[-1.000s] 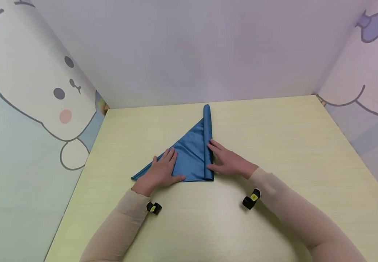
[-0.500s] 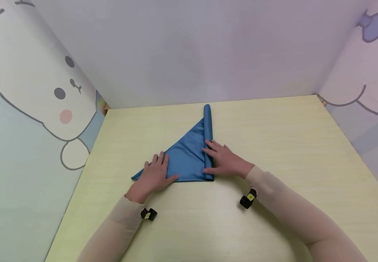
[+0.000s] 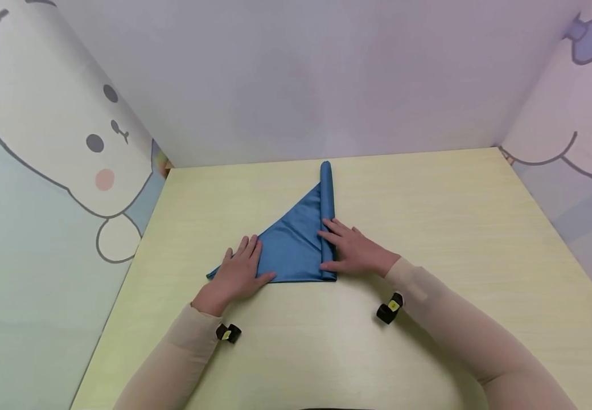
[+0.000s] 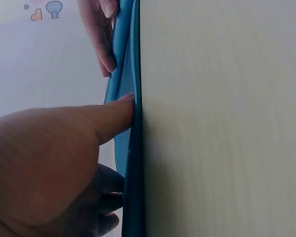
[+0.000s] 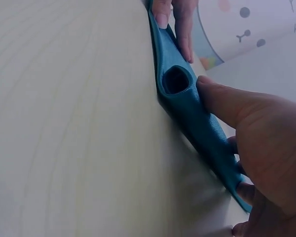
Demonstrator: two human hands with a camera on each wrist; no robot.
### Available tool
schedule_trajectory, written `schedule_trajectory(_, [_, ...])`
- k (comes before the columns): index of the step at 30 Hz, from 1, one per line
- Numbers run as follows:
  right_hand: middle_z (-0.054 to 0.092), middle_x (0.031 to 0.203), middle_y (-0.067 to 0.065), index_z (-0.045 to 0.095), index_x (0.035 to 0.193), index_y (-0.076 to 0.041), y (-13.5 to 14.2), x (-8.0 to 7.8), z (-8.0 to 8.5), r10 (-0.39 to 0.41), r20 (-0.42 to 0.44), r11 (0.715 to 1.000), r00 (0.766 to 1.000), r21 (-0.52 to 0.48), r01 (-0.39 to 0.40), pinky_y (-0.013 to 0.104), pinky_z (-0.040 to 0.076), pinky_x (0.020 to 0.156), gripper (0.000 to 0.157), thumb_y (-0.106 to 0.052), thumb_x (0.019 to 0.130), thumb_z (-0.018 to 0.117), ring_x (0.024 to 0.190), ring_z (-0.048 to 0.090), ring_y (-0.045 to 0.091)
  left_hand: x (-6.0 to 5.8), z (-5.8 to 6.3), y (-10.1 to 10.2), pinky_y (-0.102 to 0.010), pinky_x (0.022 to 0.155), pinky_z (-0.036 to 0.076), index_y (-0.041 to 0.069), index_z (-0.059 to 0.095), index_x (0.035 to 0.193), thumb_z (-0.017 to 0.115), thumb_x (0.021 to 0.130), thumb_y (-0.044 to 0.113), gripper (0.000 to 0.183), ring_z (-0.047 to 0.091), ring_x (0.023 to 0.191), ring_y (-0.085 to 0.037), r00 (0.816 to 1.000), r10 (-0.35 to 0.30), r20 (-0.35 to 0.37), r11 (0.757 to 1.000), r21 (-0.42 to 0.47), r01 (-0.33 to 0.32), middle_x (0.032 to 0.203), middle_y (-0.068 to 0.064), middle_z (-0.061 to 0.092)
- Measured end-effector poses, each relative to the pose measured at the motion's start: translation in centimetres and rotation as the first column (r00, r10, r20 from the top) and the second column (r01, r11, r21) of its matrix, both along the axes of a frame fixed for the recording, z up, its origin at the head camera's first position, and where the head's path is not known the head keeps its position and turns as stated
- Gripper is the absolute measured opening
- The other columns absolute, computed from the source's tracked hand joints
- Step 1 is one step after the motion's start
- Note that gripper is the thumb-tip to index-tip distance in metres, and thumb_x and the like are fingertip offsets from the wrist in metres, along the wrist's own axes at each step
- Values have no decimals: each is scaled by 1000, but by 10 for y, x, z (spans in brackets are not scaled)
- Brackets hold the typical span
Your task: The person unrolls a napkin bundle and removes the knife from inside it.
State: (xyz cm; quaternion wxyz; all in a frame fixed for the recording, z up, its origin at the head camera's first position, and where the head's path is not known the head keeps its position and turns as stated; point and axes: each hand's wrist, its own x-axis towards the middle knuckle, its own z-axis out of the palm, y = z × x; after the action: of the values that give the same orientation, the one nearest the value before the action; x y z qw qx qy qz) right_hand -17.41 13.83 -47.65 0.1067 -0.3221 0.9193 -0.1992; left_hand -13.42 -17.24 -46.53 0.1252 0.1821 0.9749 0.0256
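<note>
A blue satiny cloth (image 3: 291,245) lies on the table, its left part a flat triangle and its right edge wound into an upright-running roll (image 3: 327,193). The roll's near end shows a round hollow opening (image 5: 176,80) in the right wrist view. My left hand (image 3: 234,279) rests flat on the cloth's left corner, fingers straight and thumb along the near edge. My right hand (image 3: 357,249) lies with spread fingertips on top of the roll's lower half, thumb near its close end. In the left wrist view the left thumb (image 4: 113,117) touches the cloth's edge.
The pale wood table (image 3: 429,216) stretches out around the cloth. A plain wall (image 3: 296,80) stands at its back edge, with cartoon-printed panels (image 3: 60,131) on both sides. A small black camera (image 3: 389,308) is strapped at each wrist.
My left hand has slid left and slightly toward me across the cloth. My right fingertips have shifted a little left, further over the roll. The cloth keeps its shape.
</note>
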Motion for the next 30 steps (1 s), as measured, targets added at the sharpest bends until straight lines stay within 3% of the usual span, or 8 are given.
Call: schedule_trajectory(30, [14,160,9,33,151,-13,-3,5,-3,-11,-22,1000,1000,-10,11,66,19,106,89,-65,84,59,146,8,31,-4,3,-8,-67,106,13,4,16,154,49,93,60,89,6,146,-33,999,4,48,1000,-14,-4,161,-11,9])
